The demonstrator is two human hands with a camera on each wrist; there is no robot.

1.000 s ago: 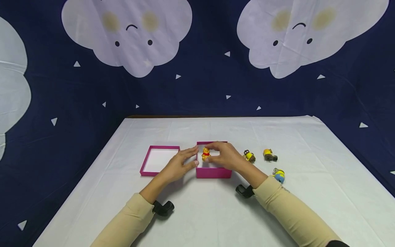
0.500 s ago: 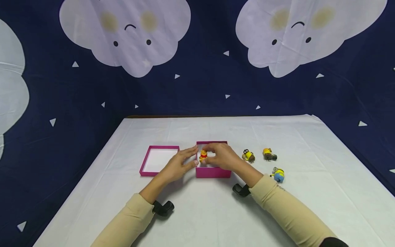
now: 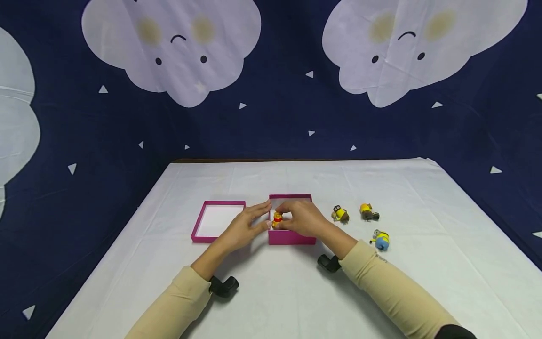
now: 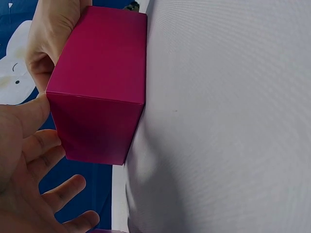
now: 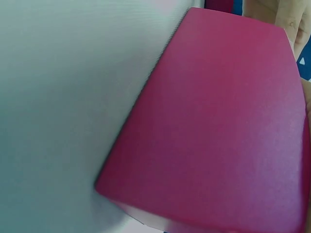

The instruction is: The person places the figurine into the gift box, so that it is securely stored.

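A small Winnie the Pooh figurine [image 3: 277, 218], yellow with a red shirt, is between the thumb and fingers of my right hand [image 3: 306, 219]. That hand reaches over the front wall into an open magenta box [image 3: 292, 238] with a white inside. My left hand [image 3: 246, 227] touches the box's left side with fairly straight, spread fingers. In the left wrist view, its thumb [image 4: 36, 114] meets the near corner and two fingertips lie against the side wall. The right wrist view is filled mostly by the box's front wall [image 5: 209, 116], which hides the figurine.
A magenta-edged lid [image 3: 224, 203] with a white inside lies left of the box. On the right of the white-covered table are three yellow Minion figurines: one at the box's right [image 3: 340, 214], one farther right [image 3: 369, 213], and one in blue nearer [image 3: 382, 241].
My right hand has moved slightly left, nearer and lower with the Winnie the Pooh figurine, towards the box's front left corner. The left hand has stayed at the box's side.
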